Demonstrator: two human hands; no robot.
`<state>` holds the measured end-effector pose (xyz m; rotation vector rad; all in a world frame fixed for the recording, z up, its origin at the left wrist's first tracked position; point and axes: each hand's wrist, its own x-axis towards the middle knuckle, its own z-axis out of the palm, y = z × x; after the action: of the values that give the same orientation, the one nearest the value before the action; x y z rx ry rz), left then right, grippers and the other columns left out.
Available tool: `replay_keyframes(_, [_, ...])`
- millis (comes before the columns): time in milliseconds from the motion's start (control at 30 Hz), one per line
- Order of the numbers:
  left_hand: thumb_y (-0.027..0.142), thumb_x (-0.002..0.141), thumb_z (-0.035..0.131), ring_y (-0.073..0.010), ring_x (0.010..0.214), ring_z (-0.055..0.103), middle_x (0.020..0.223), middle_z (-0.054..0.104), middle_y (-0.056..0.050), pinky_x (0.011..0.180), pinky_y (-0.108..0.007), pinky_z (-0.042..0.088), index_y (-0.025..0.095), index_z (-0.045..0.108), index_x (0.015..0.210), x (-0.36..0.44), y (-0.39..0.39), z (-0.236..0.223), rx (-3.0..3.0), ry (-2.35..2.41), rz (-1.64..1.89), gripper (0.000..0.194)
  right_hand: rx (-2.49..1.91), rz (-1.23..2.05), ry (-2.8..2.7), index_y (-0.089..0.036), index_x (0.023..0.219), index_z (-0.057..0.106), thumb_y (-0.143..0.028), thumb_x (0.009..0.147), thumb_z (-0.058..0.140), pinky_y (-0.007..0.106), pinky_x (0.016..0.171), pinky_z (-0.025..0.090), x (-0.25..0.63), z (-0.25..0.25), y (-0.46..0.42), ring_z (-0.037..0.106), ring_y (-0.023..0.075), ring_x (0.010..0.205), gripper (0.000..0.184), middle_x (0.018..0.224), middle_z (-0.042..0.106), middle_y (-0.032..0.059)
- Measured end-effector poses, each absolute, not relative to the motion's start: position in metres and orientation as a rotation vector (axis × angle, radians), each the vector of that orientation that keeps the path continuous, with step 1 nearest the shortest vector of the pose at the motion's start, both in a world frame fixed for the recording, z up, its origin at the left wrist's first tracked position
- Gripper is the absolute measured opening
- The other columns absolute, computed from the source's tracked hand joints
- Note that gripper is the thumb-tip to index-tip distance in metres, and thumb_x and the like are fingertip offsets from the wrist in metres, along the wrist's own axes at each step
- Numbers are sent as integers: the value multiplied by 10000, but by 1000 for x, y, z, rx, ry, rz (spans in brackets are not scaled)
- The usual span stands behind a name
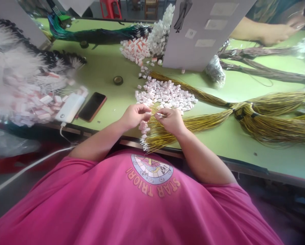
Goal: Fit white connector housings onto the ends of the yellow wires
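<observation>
Right at the near edge of the worktop [101,69], left of its middle, a fan of yellow wires [208,120] is spread, and its silvery ends [144,144] are gathered just at that edge. Over the fan, a small silvery tip [161,115] is clamped between thumb and finger of the right hand [171,120]. Close beside it the left hand [133,117] is held with fingers curled toward the thumb; whether anything is gripped there cannot be told. Just under it, a short row of pinkish connectors [143,128] is seen by the wires.

Beyond the hands, a loose pile of pale connectors [167,92] is spread, flanked by a second yellow bundle [200,92]; toward the right edge both bundles are bound with black ties [240,116]. A tape roll [118,80] is set to the left, and nearer the near edge a phone [92,106] is laid beside a white power bank [71,106], into which a cable [63,126] is plugged. The left end is filled by a blurred heap of white wires [17,68].

Toward the far edge, orange-and-white pieces [135,50] are piled, next to a grey panel [193,41]. Past that panel, another person's hand [276,34] is glimpsed above brown wires [269,70].
</observation>
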<state>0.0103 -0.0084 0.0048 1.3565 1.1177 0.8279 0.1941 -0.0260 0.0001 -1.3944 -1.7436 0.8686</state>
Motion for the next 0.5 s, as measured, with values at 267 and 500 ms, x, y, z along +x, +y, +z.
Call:
replay_keyframes(267, [312,643,769,-81,414,515,575,611,1,412,-230,419,124,655,825,13,-15,3,1280,1056,758,286,-1406,1007,-1773,-132,696,697,-333,735,591,239,557,364,192,3,-27,491,110,572,230,594,609,5])
replay_keyframes(500, [306,685,735,-69,403,485,574,593,8,416,-222,403,131,661,831,20,-19,3,1390,1143,730,239,-1461,1007,-1772,-134,656,674,-303,704,621,237,539,335,191,-2,-27,447,100,547,184,544,550,-15])
